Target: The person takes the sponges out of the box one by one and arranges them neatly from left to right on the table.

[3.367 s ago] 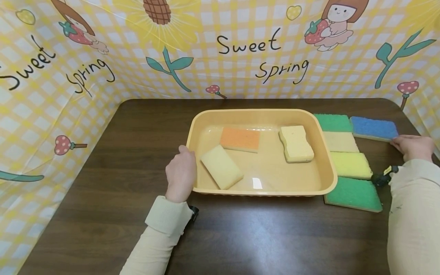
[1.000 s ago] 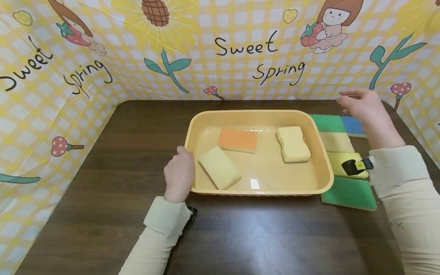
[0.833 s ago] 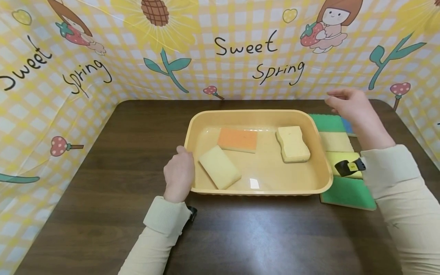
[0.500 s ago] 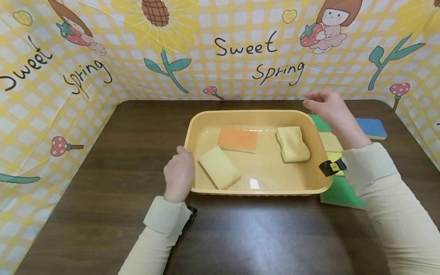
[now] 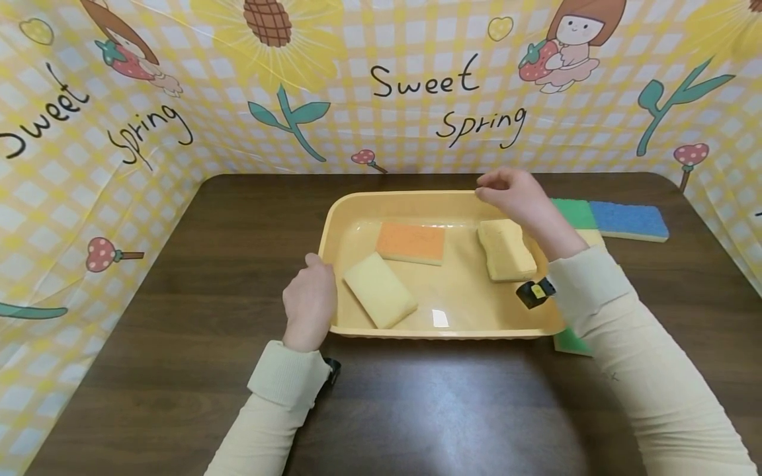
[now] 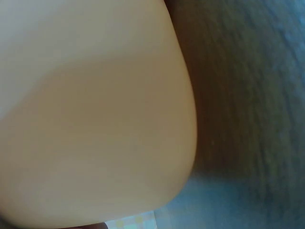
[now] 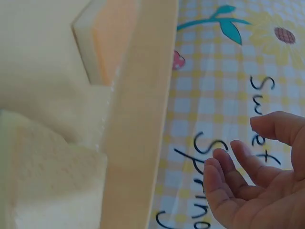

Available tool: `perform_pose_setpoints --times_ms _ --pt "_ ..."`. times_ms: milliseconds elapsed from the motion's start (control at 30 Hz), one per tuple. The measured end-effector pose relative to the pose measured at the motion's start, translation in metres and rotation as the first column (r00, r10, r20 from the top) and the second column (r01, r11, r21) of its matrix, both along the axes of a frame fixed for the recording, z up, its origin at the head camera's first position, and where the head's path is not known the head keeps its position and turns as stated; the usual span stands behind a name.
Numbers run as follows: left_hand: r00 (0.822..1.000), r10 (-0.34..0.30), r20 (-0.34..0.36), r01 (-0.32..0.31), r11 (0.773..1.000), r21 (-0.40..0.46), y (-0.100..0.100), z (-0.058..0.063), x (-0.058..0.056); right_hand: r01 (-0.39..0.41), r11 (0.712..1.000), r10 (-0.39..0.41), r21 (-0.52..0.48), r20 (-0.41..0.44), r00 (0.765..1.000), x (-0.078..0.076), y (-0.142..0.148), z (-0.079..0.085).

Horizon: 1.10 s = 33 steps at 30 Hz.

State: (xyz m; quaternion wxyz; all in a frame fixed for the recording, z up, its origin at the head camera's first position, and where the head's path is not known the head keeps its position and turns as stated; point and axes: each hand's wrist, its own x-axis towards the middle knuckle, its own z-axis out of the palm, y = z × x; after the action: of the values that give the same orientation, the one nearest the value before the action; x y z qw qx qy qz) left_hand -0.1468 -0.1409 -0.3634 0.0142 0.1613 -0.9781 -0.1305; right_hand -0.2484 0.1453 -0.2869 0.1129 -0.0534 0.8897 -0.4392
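In the head view, my left hand (image 5: 309, 304) grips the left rim of a yellow plastic tray (image 5: 417, 332). Over the tray's back right rim hovers my right hand (image 5: 514, 198), loosely bent. The right wrist view shows that hand's fingers (image 7: 221, 191) with nothing between them. Inside the tray lie an orange-topped sponge (image 5: 411, 242), a plain pale yellow sponge (image 5: 380, 291) set at an angle, and a wavy-edged yellow sponge (image 5: 505, 250) at the right. A blurred beige surface (image 6: 95, 133) fills most of the left wrist view, hiding the grip.
Right of the tray lie a blue sponge (image 5: 631, 220), a green sponge (image 5: 574, 213) beside it, and a second green one (image 5: 573, 342) nearer; my right sleeve (image 5: 643, 370) covers others between. A checked cloth (image 5: 333, 66) rises behind the brown table (image 5: 178, 357).
My right hand has left the blue sponge at the far right and moved left, empty, over the tray's back rim. The left hand keeps its hold on the tray.
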Motion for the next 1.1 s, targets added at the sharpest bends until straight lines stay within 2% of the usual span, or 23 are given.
perform_pose_setpoints --times_ms 167,533,800,1100 --pt "1.000 0.002 -0.013 -0.002 1.000 -0.002 0.000 0.000 0.001 -0.037 0.999 0.038 0.021 -0.021 0.999 0.000 -0.013 -0.012" --pt "0.999 -0.007 -0.039 0.006 1.000 -0.011 -0.001 -0.002 0.001 -0.116 0.991 0.115 0.067 0.019 0.993 -0.005 -0.032 -0.036" --pt "0.999 -0.007 -0.041 0.007 1.000 -0.016 -0.001 -0.002 0.001 -0.196 0.972 0.193 0.128 0.032 0.981 -0.008 -0.042 -0.057" --pt "0.999 -0.009 -0.045 0.008 1.000 -0.020 0.000 -0.002 0.001 -0.247 0.952 0.235 0.182 0.088 0.968 -0.006 -0.045 -0.067"
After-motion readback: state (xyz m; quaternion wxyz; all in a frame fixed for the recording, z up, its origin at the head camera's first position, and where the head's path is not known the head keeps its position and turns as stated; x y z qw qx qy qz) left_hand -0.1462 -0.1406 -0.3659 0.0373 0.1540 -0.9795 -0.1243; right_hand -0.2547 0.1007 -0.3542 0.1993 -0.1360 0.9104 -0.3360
